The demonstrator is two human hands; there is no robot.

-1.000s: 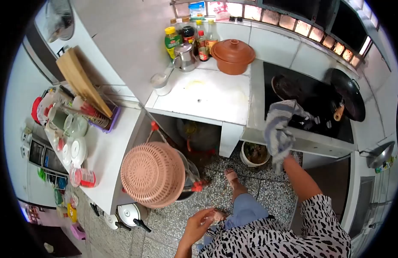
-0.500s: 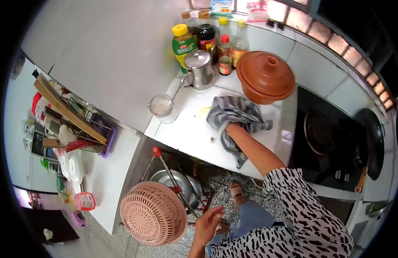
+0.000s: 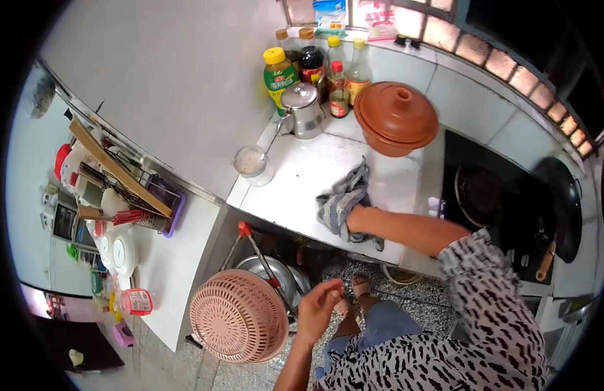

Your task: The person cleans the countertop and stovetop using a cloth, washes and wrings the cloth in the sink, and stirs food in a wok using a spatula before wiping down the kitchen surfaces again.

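My right hand (image 3: 355, 220) presses a grey-and-white striped cloth (image 3: 344, 199) onto the white tiled counter (image 3: 292, 176), near its front edge; the cloth covers most of the fingers. Low in front of my body, my left hand (image 3: 318, 309) is raised with bent fingers, next to the upturned pink plastic basket (image 3: 236, 316). Behind the cloth are a brown clay pot with its lid (image 3: 398, 117) and a steel jug (image 3: 303, 111). A jar with pale contents (image 3: 253, 164) stands at the counter's left edge.
Sauce bottles (image 3: 282, 75) line the back wall. On the right is a black stove (image 3: 491, 195) with a pan and a wok (image 3: 566, 208). A left counter (image 3: 178, 260) holds a dish rack, lids and a red-labelled tub (image 3: 137, 301). Steel basins sit below.
The cloth in my right hand moved from over the stove's edge to the white counter, then towards its front edge. My left hand rose slightly. The view shifted too.
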